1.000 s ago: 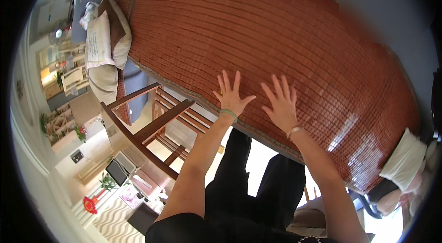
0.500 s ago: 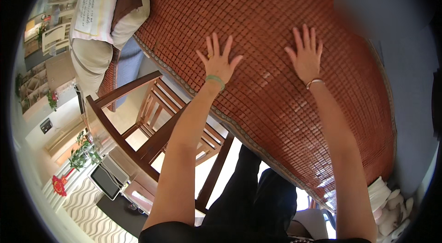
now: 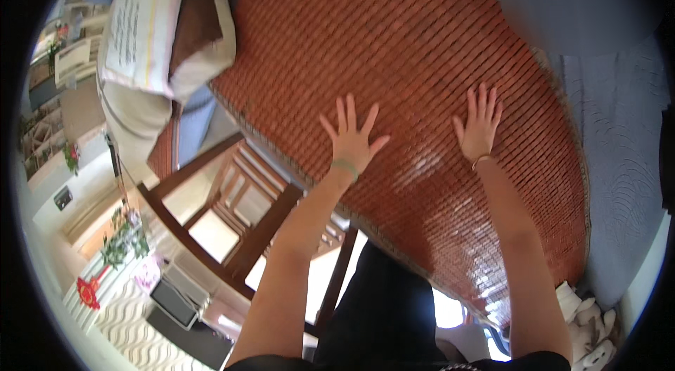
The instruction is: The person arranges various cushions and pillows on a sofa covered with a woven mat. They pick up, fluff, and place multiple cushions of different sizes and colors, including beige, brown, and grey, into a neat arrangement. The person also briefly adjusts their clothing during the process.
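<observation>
The red-brown mat lies before the person, running far and right; the left hand and right hand spread fingers wide over it, gripping nothing. It looks heavyish, slick, hard-tiled yet bendable; I'd grasp its bound near edge

The mat beneath the left fingers and right fingers looks hard and ridged, with a glossy glare I catch behind the right ones. To their right, the cover is matt, puckered cloth. Left of the left fingers, the striped pillow is matt cloth; behind them, the chair is smooth dark wood.
</observation>
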The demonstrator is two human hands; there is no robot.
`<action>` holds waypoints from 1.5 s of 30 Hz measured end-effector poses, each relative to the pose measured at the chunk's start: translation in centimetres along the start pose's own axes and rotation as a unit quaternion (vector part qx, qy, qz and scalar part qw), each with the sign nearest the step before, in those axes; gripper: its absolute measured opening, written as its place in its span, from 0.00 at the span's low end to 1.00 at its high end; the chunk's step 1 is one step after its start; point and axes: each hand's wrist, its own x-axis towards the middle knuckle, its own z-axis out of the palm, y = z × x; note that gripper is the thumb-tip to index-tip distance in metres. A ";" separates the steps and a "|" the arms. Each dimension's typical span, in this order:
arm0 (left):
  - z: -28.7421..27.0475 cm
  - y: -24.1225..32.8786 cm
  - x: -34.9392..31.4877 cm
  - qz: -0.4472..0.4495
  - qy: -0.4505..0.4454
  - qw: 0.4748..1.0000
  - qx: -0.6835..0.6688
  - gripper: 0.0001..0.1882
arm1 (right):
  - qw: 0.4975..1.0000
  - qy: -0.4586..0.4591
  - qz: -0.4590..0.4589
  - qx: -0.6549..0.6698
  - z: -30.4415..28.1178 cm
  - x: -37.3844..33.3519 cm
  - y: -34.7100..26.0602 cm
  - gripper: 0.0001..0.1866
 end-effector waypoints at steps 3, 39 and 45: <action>-0.1 -0.3 0.0 -0.002 -0.026 1.000 0.016 0.40 | 1.000 -0.010 -0.004 0.005 -0.3 0.5 -0.6 0.38; -17.8 -21.3 12.7 -0.026 0.382 0.814 -0.436 0.19 | 0.954 0.012 0.236 0.181 -7.2 9.0 -11.1 0.26; -16.1 -40.9 3.0 -0.491 0.441 0.426 -0.618 0.28 | 0.698 -0.097 0.067 0.706 -16.3 21.9 -35.1 0.21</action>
